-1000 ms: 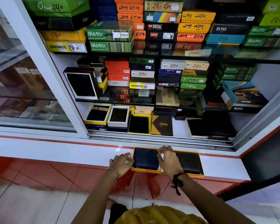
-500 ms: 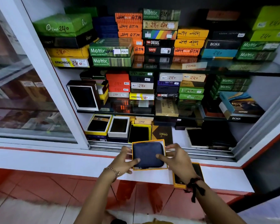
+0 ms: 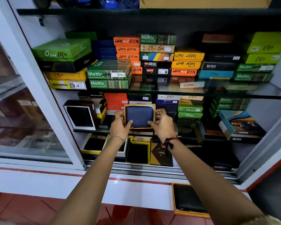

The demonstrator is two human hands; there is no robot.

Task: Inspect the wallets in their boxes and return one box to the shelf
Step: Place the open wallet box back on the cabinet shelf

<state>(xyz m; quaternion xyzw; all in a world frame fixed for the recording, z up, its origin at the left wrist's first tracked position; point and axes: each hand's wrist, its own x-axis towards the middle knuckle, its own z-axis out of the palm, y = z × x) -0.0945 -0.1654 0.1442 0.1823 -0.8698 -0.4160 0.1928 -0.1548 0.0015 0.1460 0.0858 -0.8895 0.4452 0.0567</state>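
Observation:
An open orange-rimmed box (image 3: 154, 111) with a dark blue zip wallet (image 3: 139, 114) in it is held up, tilted toward me, in front of the middle glass shelf (image 3: 191, 137). My left hand (image 3: 119, 125) grips its left side with the thumb on the wallet. My right hand (image 3: 162, 123) grips its right side the same way. A second orange-rimmed box (image 3: 174, 202) with a black wallet (image 3: 187, 200) lies on the white ledge (image 3: 136, 192) at the lower right, apart from both hands.
The cabinet holds stacked wallet boxes on an upper glass shelf (image 3: 169, 90) and the middle one. Open display boxes stand on the bottom, among them a yellow-rimmed one (image 3: 138, 152). A sliding glass door (image 3: 23, 111) covers the left side. The floor below has red tiles.
Both hands have lifted the box with the blue wallet off the ledge and carried it up and into the cabinet to the middle shelf's height. The other box stays on the ledge.

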